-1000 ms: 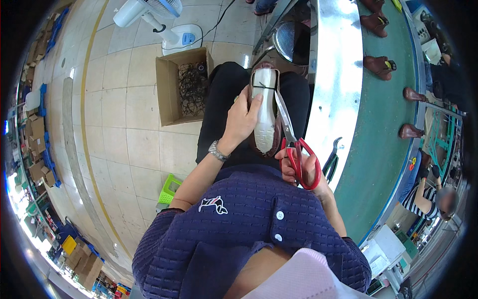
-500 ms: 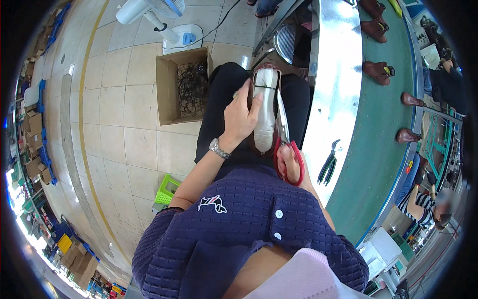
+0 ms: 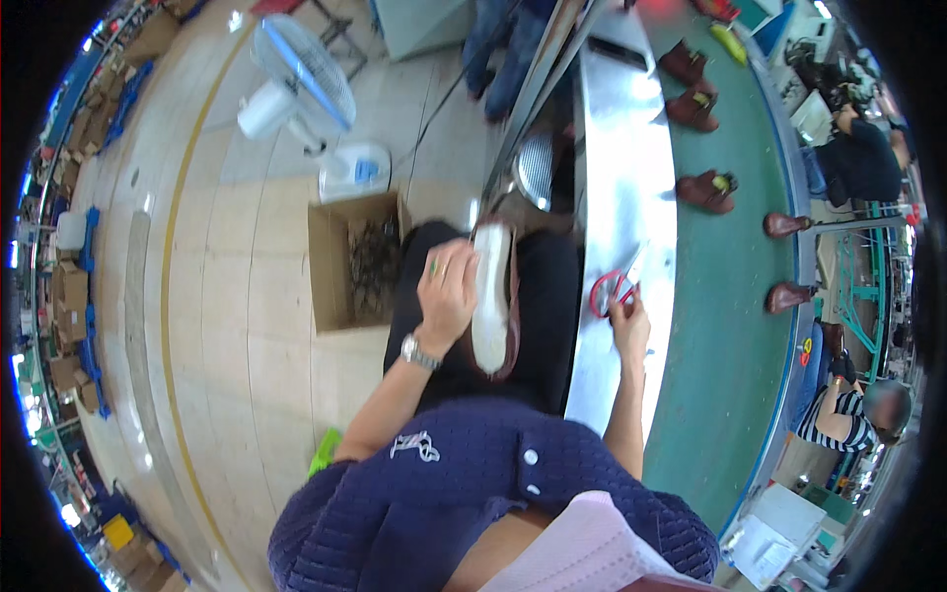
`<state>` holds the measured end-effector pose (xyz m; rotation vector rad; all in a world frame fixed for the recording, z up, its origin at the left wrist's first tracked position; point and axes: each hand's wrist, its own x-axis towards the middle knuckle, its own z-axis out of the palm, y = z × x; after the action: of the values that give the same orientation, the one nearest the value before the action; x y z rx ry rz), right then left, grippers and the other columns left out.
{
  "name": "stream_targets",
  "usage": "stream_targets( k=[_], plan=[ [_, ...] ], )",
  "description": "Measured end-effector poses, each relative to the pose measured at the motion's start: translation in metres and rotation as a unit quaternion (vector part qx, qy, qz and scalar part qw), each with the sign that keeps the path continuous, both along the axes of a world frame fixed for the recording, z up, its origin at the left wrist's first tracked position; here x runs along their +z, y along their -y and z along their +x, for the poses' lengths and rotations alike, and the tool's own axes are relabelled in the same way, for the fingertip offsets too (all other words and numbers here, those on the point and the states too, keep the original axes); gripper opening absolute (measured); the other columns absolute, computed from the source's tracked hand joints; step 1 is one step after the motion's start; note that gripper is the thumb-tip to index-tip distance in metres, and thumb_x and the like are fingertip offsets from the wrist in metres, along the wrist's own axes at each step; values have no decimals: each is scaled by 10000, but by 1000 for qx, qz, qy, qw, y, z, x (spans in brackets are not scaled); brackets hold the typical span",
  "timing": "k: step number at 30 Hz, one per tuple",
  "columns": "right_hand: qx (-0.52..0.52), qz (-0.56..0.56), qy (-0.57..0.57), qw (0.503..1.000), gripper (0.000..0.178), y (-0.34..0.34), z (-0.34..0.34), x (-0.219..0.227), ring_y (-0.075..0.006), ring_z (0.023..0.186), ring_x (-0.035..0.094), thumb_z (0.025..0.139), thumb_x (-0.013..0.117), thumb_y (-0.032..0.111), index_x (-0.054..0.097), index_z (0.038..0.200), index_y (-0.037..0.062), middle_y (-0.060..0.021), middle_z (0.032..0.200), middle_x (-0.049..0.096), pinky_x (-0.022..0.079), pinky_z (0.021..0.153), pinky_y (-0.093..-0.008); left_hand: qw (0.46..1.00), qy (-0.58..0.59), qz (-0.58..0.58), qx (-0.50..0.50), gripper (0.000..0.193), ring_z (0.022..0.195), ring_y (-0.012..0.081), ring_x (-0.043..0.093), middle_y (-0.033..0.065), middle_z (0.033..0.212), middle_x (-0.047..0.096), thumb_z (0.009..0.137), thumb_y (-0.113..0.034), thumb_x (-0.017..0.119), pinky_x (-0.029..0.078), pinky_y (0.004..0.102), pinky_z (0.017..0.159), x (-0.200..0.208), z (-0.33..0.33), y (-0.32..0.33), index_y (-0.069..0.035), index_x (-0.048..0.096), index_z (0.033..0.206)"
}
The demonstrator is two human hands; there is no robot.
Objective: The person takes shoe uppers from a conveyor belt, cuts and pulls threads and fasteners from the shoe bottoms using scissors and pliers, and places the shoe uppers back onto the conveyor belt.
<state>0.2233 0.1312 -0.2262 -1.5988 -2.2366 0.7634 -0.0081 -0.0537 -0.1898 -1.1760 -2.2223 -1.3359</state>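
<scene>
A reddish-brown shoe lies sole up across my lap, its pale white sole facing me. My left hand is closed at the shoe's left edge, the fingertips curled against the side of the sole. Whether a thin strand is also between those fingers is too small to make out. Off to the right, my right hand grips red-handled scissors over the shiny metal bench top, with the blades pointing away from me.
Left of my knees stands a cardboard box with dark tangled strands inside; a white fan is behind it. The metal bench runs along my right, beside a green belt bearing several brown shoes. Other people work beyond it.
My right hand has carried the scissors from the shoe out over the bench. The dark band across the sole is no longer visible. My left hand has curled its fingers in. The view has shifted.
</scene>
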Motion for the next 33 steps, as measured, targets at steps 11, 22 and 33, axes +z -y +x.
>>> stream_targets(
  k=[11,22,33],
  plan=[
    [-99,61,115,986,723,32,71,-18,-386,1170,397,696,721,205,383,1292,-26,-265,1241,428,340,980,-419,972,-8,159,172,130,866,256,575,149,939,614,878,-61,542,458,330,777,69,-55,58,49,611,895],
    [-140,53,190,970,562,74,108,-38,-367,951,490,770,628,188,434,1276,43,-209,1084,480,418,823,-449,944,138,-217,205,515,920,280,596,223,1230,496,894,-258,532,460,350,829,-97,-100,95,32,377,1291],
    [-316,-348,-390,791,173,55,46,-14,-181,604,558,892,512,209,490,885,37,-72,711,538,501,565,-318,912,365,-122,-140,711,1105,340,506,243,1250,468,858,-395,554,396,359,928,-15,6,31,-17,254,1380]
  ],
)
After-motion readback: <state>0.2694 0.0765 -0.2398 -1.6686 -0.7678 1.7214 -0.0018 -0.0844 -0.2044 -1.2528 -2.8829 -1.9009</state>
